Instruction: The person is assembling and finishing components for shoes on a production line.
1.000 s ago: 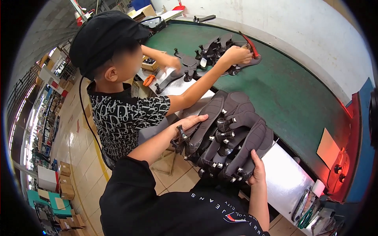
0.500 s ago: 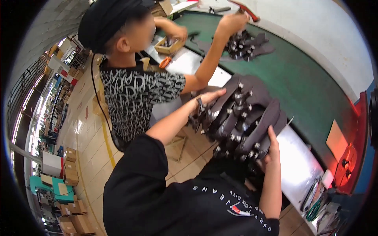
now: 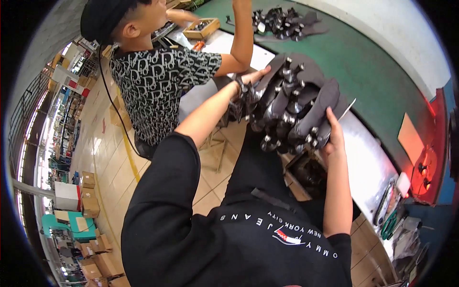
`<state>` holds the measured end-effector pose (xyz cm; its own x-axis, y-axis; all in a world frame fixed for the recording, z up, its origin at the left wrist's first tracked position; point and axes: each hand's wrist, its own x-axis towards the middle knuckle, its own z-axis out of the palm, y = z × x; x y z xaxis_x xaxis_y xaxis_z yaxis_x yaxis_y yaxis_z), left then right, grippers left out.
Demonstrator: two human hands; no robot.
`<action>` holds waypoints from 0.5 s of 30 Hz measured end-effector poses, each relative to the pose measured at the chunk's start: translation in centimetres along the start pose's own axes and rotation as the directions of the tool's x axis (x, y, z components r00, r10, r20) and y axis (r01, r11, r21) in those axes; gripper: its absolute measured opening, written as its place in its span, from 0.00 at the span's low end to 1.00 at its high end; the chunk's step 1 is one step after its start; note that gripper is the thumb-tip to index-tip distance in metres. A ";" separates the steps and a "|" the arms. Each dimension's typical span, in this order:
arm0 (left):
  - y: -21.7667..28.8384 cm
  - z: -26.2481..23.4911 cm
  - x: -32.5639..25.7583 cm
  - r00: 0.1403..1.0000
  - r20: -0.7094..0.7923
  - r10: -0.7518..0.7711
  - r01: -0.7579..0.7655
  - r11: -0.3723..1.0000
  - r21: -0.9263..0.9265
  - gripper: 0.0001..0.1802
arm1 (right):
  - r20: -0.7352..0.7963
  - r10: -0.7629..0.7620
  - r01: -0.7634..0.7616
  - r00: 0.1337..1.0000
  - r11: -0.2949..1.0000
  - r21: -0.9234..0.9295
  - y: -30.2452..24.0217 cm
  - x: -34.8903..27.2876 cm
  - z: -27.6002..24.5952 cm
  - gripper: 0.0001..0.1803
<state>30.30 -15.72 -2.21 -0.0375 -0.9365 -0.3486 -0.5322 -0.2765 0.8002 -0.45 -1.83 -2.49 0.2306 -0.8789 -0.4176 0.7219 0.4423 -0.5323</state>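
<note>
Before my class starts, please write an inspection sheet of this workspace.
Surface: dark-green flat worktop with shiny metal edge.
Job's things: bundle of dark-grey shoe soles with glossy black heels; similar dark pile on the worktop.
Clutter: pale wooden box of small parts, orange-handled tool, green-handled tool.
Grips: left hand holds the bundle's left side; right hand holds its right.
Cables: thin black curved line behind the co-worker; cord or chair frame, cannot tell.
Surroundings: co-worker in patterned top, brown cardboard boxes on tiled floor.
</note>
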 end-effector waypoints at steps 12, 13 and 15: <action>1.9 2.2 -4.7 0.772 0.599 0.215 0.319 0.684 -0.656 0.32 | -0.107 0.069 -0.072 0.992 0.997 -0.025 0.0 -2.0 -0.8 0.26; 0.7 2.5 -4.4 0.801 0.566 0.195 0.309 0.675 -0.670 0.32 | -0.117 0.036 -0.044 0.992 0.997 -0.065 0.2 -2.2 -1.0 0.25; 0.4 2.2 -4.3 0.850 0.511 0.130 0.275 0.717 -0.641 0.33 | -0.138 -0.045 0.028 0.989 0.991 -0.127 0.9 -2.3 -2.6 0.23</action>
<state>28.35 -11.30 -1.44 -0.5328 -0.7220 -0.4414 0.1500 -0.5940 0.7904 -2.00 1.08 -3.94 0.1055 -0.8650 -0.4905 0.6392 0.4369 -0.6329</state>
